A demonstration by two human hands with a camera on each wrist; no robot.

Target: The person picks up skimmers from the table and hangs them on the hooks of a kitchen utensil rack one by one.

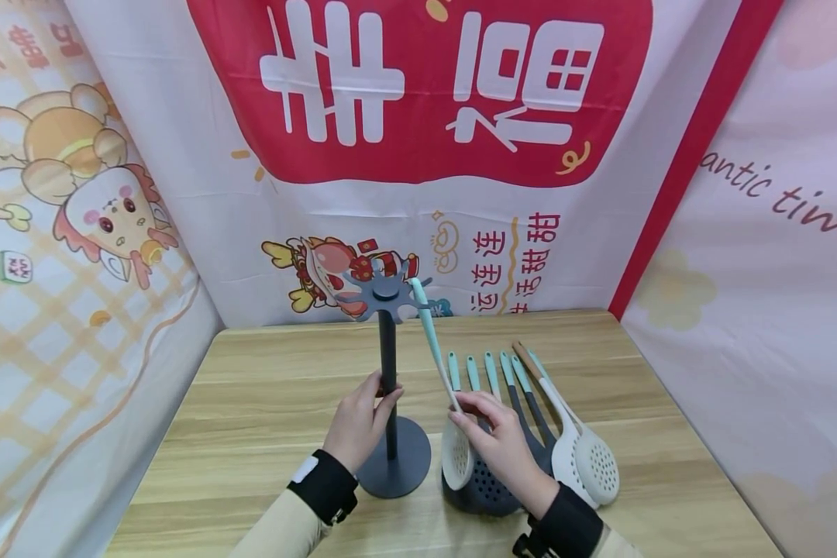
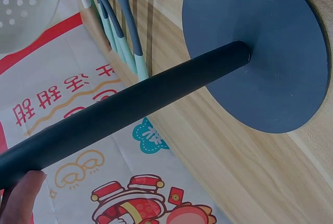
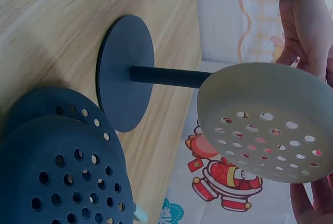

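A dark grey utensil stand (image 1: 394, 473) stands upright on the table, with a flat round base (image 2: 260, 57) and a star-shaped hook top (image 1: 384, 291). My left hand (image 1: 360, 418) grips its pole (image 1: 388, 349) about midway up. Between thumb and fingers, my right hand (image 1: 502, 442) pinches a white skimmer (image 3: 265, 125) with a teal-ended handle (image 1: 428, 329). That skimmer hangs bowl down, off the table, its handle tip at the right side of the hook top. Whether the tip touches a hook, I cannot tell.
Right of the stand, several utensils lie in a row: dark skimmers (image 3: 73, 177), dark tools with teal handle ends (image 1: 530, 399) and a white skimmer (image 1: 597, 467). One handle end is brown (image 1: 526, 360). A printed cloth (image 1: 432, 163) hangs behind the wooden table (image 1: 265, 434).
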